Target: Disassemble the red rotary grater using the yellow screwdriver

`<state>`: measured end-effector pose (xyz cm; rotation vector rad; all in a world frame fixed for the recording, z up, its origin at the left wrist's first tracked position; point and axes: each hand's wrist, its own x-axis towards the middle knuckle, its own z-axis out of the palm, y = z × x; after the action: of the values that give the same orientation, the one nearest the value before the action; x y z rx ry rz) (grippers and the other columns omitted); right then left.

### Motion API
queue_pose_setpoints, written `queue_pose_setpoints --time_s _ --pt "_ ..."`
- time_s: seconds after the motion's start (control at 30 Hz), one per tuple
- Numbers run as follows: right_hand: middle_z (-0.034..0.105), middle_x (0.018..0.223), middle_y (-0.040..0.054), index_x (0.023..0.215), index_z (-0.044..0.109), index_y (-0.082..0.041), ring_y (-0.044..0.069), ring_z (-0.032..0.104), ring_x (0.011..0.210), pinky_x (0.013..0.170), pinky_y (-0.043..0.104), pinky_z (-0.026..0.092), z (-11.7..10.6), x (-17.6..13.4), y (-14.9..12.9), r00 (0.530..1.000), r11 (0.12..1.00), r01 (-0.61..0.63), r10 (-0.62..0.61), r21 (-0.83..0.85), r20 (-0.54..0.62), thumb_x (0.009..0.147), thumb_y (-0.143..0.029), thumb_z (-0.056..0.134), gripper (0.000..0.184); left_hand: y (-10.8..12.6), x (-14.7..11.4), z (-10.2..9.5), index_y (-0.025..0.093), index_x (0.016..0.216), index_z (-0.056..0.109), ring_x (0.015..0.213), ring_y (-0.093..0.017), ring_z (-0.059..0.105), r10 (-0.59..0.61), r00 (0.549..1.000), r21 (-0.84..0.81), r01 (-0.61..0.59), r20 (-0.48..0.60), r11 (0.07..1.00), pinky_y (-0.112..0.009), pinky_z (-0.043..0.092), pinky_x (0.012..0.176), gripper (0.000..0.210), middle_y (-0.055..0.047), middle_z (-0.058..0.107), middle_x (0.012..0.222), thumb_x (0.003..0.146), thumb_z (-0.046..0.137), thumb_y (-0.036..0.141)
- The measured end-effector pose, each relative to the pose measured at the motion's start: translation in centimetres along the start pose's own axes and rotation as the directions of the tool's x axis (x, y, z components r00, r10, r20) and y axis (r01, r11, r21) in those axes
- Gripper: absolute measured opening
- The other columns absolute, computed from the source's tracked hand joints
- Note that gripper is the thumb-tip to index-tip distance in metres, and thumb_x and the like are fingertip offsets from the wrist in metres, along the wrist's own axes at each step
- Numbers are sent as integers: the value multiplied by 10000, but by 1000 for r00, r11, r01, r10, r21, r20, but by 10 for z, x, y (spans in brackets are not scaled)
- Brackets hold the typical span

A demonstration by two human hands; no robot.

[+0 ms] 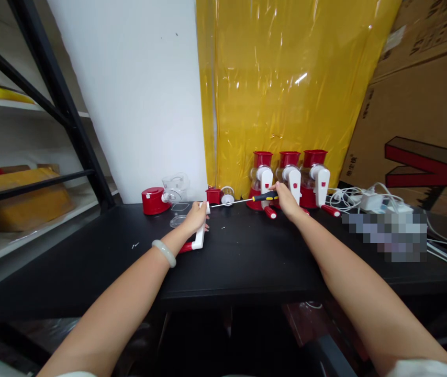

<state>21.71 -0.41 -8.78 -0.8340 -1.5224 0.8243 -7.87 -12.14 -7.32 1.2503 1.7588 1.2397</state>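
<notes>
My left hand [195,219] grips a white crank handle [199,236] with a red knob, held upright on the black table [247,262]. A pale bangle sits on that wrist. My right hand [286,201] holds a screwdriver [247,199] with a black and yellow grip, its thin shaft pointing left toward the top of the crank handle. Just behind the screwdriver's tip lie a small red part [214,195] and a clear round part [227,195].
Three red and white hand-crank machines [290,180] stand in a row against yellow plastic sheeting. A red base [155,201] and clear plastic pieces [176,196] lie at the left. White cables and chargers [372,201] sit at the right. Metal shelving stands left, cardboard boxes right.
</notes>
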Motion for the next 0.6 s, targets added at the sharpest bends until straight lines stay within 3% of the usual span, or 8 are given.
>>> queue_pose_setpoints --time_s 0.07,0.13,0.4,0.6 --pt "558 723 -8 854 583 -250 171 539 639 596 324 462 0 -1 3 1000 991 -3 1 -135 -15 815 -821 546 573 0 2 -1 211 1091 411 422 -108 509 -10 1000 -5 10 -7 1000 -238 483 416 239 33 505 736 1071 341 438" --pt "541 679 -25 846 584 -244 145 501 567 560 310 435 1 -1 6 1000 989 -18 18 -144 -7 787 -819 595 579 1 3 -2 214 1083 408 423 -107 508 -23 1000 -7 23 -13 1000 -234 483 417 233 34 505 737 1073 332 434" --pt "611 847 -31 989 590 -271 114 529 625 566 272 469 7 -1 7 998 983 -63 67 170 -15 681 -680 791 549 3 1 -3 220 1072 399 428 -110 518 -11 1000 -27 11 -3 1000 -238 485 413 214 29 516 754 1073 325 420" --pt "603 940 -34 1003 603 -299 133 603 793 644 261 508 6 -3 -3 994 894 -92 59 439 88 588 -433 924 541 6 0 -5 216 1070 408 432 -112 523 -37 999 -70 36 -17 997 -252 510 432 222 26 520 750 1071 335 426"
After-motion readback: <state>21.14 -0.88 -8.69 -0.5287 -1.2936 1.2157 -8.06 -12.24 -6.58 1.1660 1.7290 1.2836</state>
